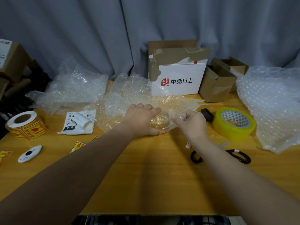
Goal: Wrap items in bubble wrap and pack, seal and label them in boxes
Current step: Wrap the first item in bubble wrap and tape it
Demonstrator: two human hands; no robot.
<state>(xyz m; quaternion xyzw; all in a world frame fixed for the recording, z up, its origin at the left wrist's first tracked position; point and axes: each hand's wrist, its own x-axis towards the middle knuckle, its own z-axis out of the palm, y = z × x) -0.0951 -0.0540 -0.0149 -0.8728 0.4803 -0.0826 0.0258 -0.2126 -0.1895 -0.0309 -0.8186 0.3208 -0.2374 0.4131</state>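
Left hand (142, 119) cupping half-wrapped round item (160, 122), right hand (190, 123) pinching wrap (123, 103)

The wooden desk (146, 176) carries bubble wrap sheets (78, 85), a white box (178, 78), a yellow tape roll (230, 130), a sticker roll (27, 127) and scissors (233, 151).

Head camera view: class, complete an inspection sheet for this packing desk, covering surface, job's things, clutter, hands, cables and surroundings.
Surface: wooden table, crowded toward the back.
Job's things: round item partly rolled in bubble wrap sheet; white box, open; brown boxes; tape roll; label roll; scissors, partly behind the right forearm.
Clutter: spare bubble wrap at right; loose stickers; printed slips; white oval gadget; black ring.
Hands: left hand grips the round item; right hand pinches the sheet's edge.
Cables: nothing seen.
Surroundings: grey curtain behind; cartons at far left.
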